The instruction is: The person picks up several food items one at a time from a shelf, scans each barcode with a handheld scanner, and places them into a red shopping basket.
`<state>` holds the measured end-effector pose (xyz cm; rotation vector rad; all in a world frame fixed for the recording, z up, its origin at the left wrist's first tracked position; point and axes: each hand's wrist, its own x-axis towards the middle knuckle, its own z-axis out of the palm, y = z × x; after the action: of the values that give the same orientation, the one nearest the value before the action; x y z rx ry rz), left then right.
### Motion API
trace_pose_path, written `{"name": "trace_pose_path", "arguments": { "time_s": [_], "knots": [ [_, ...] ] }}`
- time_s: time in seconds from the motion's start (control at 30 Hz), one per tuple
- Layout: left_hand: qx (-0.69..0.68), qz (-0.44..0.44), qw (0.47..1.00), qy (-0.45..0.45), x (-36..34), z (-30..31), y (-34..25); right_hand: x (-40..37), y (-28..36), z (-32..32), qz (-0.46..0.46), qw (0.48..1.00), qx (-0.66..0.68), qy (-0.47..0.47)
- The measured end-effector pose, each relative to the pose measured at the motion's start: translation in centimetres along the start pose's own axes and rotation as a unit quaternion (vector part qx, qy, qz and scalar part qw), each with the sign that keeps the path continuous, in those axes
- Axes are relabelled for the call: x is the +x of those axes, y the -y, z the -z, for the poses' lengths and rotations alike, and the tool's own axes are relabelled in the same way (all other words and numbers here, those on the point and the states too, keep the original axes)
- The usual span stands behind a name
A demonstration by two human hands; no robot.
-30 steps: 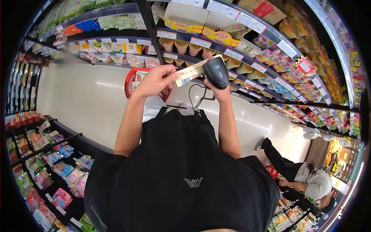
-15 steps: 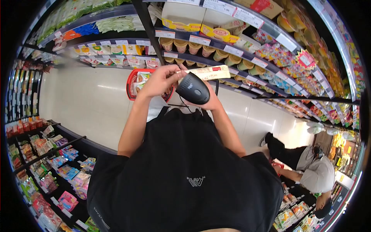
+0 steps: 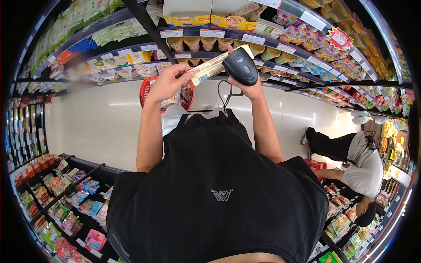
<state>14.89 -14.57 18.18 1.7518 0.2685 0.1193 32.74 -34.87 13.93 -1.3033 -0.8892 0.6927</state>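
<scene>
My left hand (image 3: 169, 84) pinches one end of a long cream-coloured packet (image 3: 207, 70) between thumb and fingers. Stripes of a barcode show near that end. My right hand (image 3: 249, 89) is wrapped round a black handheld barcode scanner (image 3: 240, 66), with a dark cord looping down from it. The scanner's head covers part of the packet's far end, where a fingertip shows at the edge. Below my left hand, a red basket (image 3: 144, 94) with packaged goods in it stands on the floor, partly hidden by my forearm.
Shelves ahead carry rows of small cups (image 3: 192, 43) and yellow-fronted boxes (image 3: 186, 20). Bagged snacks (image 3: 91, 206) fill a low rack behind me on the left. To the right, a person (image 3: 363, 168) in a light top bends over the rack near another red basket (image 3: 316, 165).
The packet has swung from nearly level to a slant, its barcode end now by my left hand. My right hand has moved up and right with the scanner, and more cord shows.
</scene>
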Motion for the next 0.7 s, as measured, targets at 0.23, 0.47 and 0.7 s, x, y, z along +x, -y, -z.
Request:
{"name": "trace_pose_path", "arguments": {
  "time_s": [0.23,0.47,0.7],
  "knots": [
    [0.01,0.013,1.0,0.018,0.1,1.1,0.9,0.1,-0.6,-0.4,0.055,0.997,-0.006,-0.051],
    [0.02,0.085,0.995,0.039,0.5,2.0,0.0,0.5,-1.2,-3.1,0.009,0.983,0.177,-0.051],
    [0.06,0.068,0.995,0.046,1.3,2.7,2.7,1.2,-1.2,-4.8,-0.018,0.995,0.093,-0.016]
  ]
}}
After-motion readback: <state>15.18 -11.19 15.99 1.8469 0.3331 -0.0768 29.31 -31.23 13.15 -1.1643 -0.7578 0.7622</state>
